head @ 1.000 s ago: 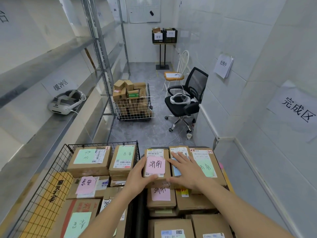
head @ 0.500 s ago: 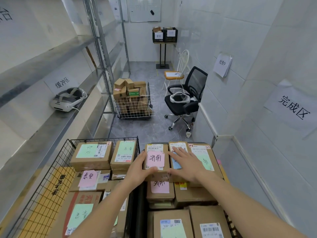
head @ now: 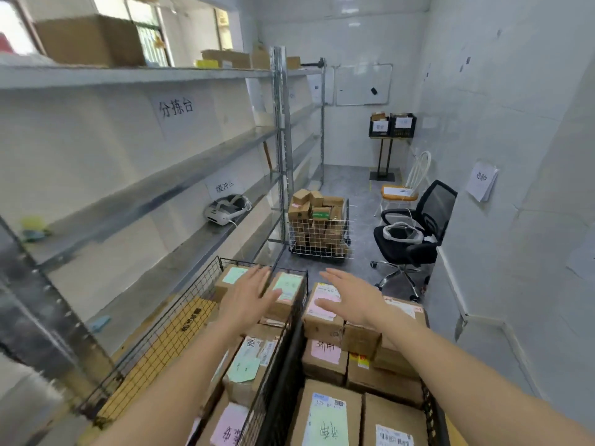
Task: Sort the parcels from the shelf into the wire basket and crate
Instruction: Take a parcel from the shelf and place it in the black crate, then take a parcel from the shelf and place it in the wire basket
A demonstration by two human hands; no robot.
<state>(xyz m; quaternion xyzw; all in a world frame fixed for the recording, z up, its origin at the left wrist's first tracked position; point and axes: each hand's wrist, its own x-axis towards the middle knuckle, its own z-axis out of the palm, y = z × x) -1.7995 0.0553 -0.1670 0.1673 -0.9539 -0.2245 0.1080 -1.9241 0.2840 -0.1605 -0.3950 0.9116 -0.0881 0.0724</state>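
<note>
Parcels (head: pixel 323 312) packed rim-high, left hand (head: pixel 249 296), right hand (head: pixel 352 297) spread above

Left hand (head: pixel 248 299), right hand (head: pixel 352 297) outstretched, flat.

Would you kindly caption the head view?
Both open hands, left and right, hover over labelled parcels in the wire basket and crate.

grey shelf (head: pixel 154 201) (metal), white headset (head: pixel 225 210), cardboard boxes (head: pixel 90 40) on top
</note>
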